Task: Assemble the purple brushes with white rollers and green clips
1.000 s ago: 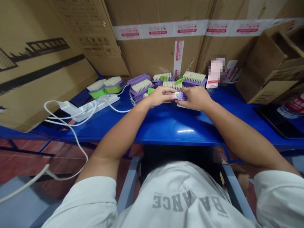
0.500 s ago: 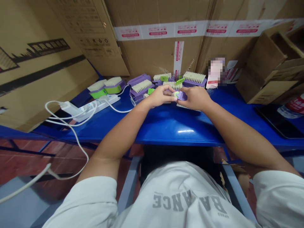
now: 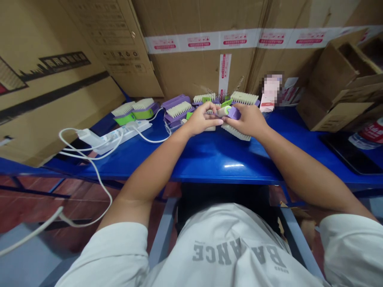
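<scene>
My right hand grips a purple brush with pale bristles showing below the palm. It is lifted a little above the blue table. My left hand meets it from the left, its fingertips pinched on a small green and white piece at the brush's end. Behind the hands lie several purple brushes and two green ones, bristles up.
A white power strip with plugged cables lies on the table's left. Big cardboard boxes wall the back and left; an open carton stands at the right. A dark flat device lies at the right edge.
Both hands have lifted the purple brush slightly off the table and tilted it, so its bristles now show under my right hand.
</scene>
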Action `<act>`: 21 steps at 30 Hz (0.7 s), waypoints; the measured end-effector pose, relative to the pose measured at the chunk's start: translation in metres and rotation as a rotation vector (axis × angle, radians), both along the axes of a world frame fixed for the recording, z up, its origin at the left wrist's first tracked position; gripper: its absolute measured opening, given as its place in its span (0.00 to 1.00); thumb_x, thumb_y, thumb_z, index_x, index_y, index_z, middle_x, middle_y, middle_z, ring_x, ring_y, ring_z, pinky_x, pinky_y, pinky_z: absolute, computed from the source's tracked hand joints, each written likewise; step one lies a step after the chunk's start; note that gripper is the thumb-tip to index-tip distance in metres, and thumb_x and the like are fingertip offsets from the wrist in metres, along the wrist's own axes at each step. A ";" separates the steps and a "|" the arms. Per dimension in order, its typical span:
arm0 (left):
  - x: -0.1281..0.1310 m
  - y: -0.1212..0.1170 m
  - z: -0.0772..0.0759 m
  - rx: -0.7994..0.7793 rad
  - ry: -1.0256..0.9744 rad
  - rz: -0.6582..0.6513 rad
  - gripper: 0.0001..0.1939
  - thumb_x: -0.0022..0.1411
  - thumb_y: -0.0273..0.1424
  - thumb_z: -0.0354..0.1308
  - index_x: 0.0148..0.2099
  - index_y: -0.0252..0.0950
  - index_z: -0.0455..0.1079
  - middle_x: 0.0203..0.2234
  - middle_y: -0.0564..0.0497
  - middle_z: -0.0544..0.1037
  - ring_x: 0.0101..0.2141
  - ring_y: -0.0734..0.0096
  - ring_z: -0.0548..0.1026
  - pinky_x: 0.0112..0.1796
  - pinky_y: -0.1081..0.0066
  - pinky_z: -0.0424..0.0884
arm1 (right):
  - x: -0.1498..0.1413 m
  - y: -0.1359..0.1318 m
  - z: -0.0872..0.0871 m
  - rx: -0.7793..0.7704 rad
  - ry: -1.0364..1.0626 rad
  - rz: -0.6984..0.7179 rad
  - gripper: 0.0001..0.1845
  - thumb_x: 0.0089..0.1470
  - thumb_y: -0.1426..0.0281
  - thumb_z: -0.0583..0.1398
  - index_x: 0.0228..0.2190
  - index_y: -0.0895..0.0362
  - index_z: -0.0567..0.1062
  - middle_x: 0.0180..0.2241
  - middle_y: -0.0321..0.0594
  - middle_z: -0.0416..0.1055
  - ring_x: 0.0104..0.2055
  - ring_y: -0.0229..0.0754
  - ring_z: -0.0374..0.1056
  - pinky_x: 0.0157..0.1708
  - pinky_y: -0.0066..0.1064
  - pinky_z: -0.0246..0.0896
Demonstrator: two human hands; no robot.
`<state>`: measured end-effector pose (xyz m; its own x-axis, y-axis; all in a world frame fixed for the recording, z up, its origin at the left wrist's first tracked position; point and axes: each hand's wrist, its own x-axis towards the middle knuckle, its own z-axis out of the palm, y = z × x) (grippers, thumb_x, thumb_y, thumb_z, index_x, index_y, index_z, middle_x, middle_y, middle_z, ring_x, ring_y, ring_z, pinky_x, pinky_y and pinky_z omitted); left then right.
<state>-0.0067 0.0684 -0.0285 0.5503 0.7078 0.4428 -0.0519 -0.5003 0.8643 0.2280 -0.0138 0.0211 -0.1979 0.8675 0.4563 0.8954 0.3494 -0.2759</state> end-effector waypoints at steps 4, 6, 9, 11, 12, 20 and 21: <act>0.003 -0.002 -0.001 -0.012 -0.015 0.019 0.54 0.50 0.54 0.87 0.71 0.47 0.65 0.72 0.38 0.74 0.63 0.46 0.84 0.66 0.42 0.81 | -0.001 0.005 -0.005 0.073 0.241 0.000 0.24 0.64 0.48 0.67 0.46 0.55 0.85 0.37 0.46 0.84 0.41 0.57 0.78 0.43 0.44 0.68; 0.008 -0.007 -0.001 -0.029 0.017 0.002 0.60 0.49 0.54 0.87 0.76 0.48 0.62 0.75 0.34 0.72 0.67 0.38 0.82 0.66 0.38 0.81 | -0.003 0.009 -0.010 0.105 0.349 0.015 0.23 0.65 0.47 0.67 0.44 0.54 0.83 0.38 0.45 0.84 0.42 0.55 0.78 0.46 0.45 0.71; 0.013 -0.015 0.000 -0.031 0.057 -0.062 0.64 0.50 0.58 0.86 0.79 0.43 0.62 0.75 0.30 0.73 0.71 0.30 0.78 0.68 0.34 0.78 | -0.004 0.020 -0.022 0.132 0.483 0.048 0.23 0.64 0.45 0.67 0.43 0.53 0.80 0.42 0.45 0.83 0.47 0.56 0.78 0.53 0.48 0.74; 0.015 -0.018 0.001 -0.029 0.073 -0.083 0.64 0.51 0.62 0.84 0.79 0.41 0.62 0.76 0.30 0.73 0.73 0.28 0.77 0.71 0.33 0.75 | -0.005 0.028 -0.030 0.107 0.585 0.055 0.25 0.64 0.43 0.68 0.44 0.52 0.78 0.44 0.44 0.82 0.50 0.56 0.79 0.57 0.50 0.75; 0.015 -0.019 0.001 -0.035 0.085 -0.086 0.66 0.51 0.63 0.84 0.81 0.41 0.61 0.77 0.29 0.72 0.73 0.28 0.76 0.72 0.33 0.75 | -0.006 0.032 -0.034 0.086 0.647 0.053 0.27 0.65 0.42 0.67 0.46 0.51 0.77 0.44 0.44 0.81 0.50 0.56 0.79 0.57 0.51 0.76; 0.011 -0.021 0.002 0.163 0.239 0.060 0.76 0.47 0.56 0.87 0.87 0.45 0.51 0.85 0.33 0.57 0.83 0.26 0.58 0.80 0.31 0.59 | -0.019 0.034 -0.051 -0.048 0.872 0.246 0.54 0.53 0.32 0.74 0.69 0.46 0.69 0.68 0.50 0.76 0.70 0.64 0.74 0.73 0.62 0.72; 0.010 -0.021 0.002 0.189 0.253 0.079 0.75 0.48 0.54 0.87 0.87 0.44 0.51 0.84 0.32 0.59 0.83 0.26 0.59 0.80 0.31 0.57 | -0.018 0.034 -0.051 -0.070 0.849 0.295 0.56 0.53 0.31 0.73 0.71 0.45 0.68 0.71 0.50 0.74 0.73 0.65 0.72 0.75 0.64 0.69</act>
<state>0.0035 0.0471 -0.0260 0.6065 0.6707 0.4270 0.1975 -0.6473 0.7362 0.2096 0.0203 -0.0295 -0.0375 0.8663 0.4982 0.2566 0.4902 -0.8330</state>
